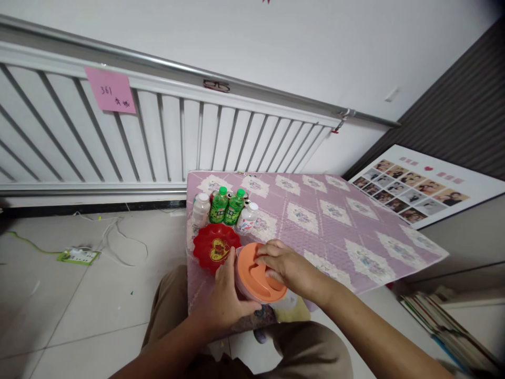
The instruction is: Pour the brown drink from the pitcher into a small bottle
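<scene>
Near the front of the cloth-covered table, a clear plastic container (239, 287) with a round orange lid (258, 276) is tilted toward me. My left hand (225, 297) wraps round its left side, thumb along the near edge. The fingers of my right hand (286, 263) are bent onto the lid's raised grip. Just behind my left hand lies a red scalloped plate (203, 247) with a yellow heart print. Two green bottles (218, 206) stand beyond the plate, between a white-capped bottle (201, 210) and another white-capped bottle (248, 218). Cans are partly hidden behind them.
A purple patterned tablecloth (276, 192) covers the table, which meets a white radiator (169, 137). A yellow cloth (292, 311) lies at the near edge. On the floor at left are a green power strip (79, 256) and loose cables. A photo board (426, 184) leans at right.
</scene>
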`<state>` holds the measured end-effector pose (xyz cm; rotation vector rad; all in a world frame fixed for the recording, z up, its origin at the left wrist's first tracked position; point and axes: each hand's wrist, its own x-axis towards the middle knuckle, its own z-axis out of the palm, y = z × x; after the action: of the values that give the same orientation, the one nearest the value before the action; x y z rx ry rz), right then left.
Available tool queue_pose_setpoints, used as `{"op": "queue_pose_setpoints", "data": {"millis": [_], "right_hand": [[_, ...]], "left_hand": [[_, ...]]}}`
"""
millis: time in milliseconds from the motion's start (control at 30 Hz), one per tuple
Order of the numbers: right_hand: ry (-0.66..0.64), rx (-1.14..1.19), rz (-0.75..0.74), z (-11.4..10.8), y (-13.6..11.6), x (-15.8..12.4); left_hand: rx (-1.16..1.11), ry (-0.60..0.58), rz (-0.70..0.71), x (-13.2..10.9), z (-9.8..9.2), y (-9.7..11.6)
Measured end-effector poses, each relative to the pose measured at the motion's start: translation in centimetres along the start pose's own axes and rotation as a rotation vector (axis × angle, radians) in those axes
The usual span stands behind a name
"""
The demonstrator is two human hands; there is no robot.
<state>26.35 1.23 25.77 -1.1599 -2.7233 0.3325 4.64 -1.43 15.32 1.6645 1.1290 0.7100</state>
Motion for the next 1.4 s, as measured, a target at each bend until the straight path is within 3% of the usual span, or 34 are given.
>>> {"op": "queue_pose_setpoints", "data": {"millis": [167,367,500,733,967,1100,1233,1333,1400], "right_hand": [[-0.001,-0.097,0.066,0.7,-0.4,-0.1],[-0.026,-0.24,0.266,1.2,-1.9,-0.3],[0.032,-0.225,0.352,1.5,-2.8,-0.2],[-0.055,-0.314,0.51,1.4,-4.5,0.6],[0.026,-0.283,0.589,2.3,-5.0,0.4],[0.24,-0.043,0.555,1.9,-4.5,-0.7],[0.665,0.199,0.726,2.1,-3.3,-3.8],[0.903,0.385,0.898,4.5,-2.8,-6.3],[0.933,0.537,0.941,6.7,-3.2,-7.4]], "left_hand": [[0.008,-0.002,-0.007,0.0,0.1,0.0],[0.009,0.002,0.028,-0.2,0.1,-0.1],[-0.009,0.03,0.047,-0.2,0.2,-0.3],[-0.022,0.026,0.065,-0.1,0.2,0.1],[-0.022,0.036,0.097,-0.2,0.3,-0.3],[0.033,0.067,0.172,-0.3,-0.3,-0.7],[0.193,0.127,0.326,0.2,-2.1,1.4],[0.363,0.01,0.415,1.1,-3.2,4.5],[0.463,-0.112,0.409,1.9,-3.3,6.6]]}}
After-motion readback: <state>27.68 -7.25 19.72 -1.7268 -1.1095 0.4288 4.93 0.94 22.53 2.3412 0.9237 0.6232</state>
